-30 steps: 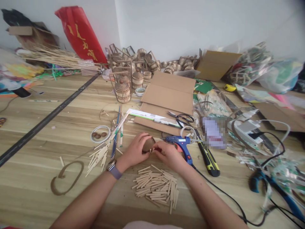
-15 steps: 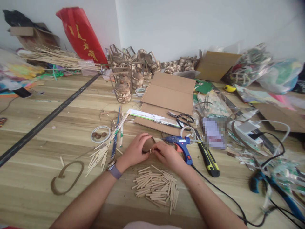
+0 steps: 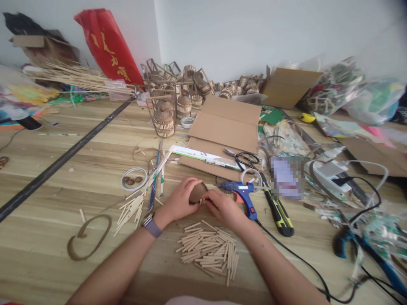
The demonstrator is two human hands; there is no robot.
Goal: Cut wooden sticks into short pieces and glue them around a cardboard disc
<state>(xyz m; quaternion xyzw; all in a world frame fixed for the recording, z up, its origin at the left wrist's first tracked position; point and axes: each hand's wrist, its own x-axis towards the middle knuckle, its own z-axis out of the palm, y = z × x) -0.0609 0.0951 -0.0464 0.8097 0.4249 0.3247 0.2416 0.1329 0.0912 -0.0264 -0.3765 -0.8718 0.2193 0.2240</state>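
A small round brown piece (image 3: 197,193) with a ridged edge is held between my two hands. My left hand (image 3: 180,200) wraps round its left side, with a watch on the wrist. The fingers of my right hand (image 3: 220,205) pinch at its right lower edge, where a small pale tip shows. Below my hands lies a pile of short wooden sticks (image 3: 208,250). A blue glue gun (image 3: 243,195) rests just right of my right hand, its nozzle pointing left.
Scissors (image 3: 243,159) and a yellow-black cutter (image 3: 278,207) lie to the right. Cardboard sheets (image 3: 225,123) are ahead, beside small lidded baskets (image 3: 163,123). A white ring (image 3: 134,179) holding brown beads and a brown strip coil (image 3: 71,245) lie left. Cables run at the right.
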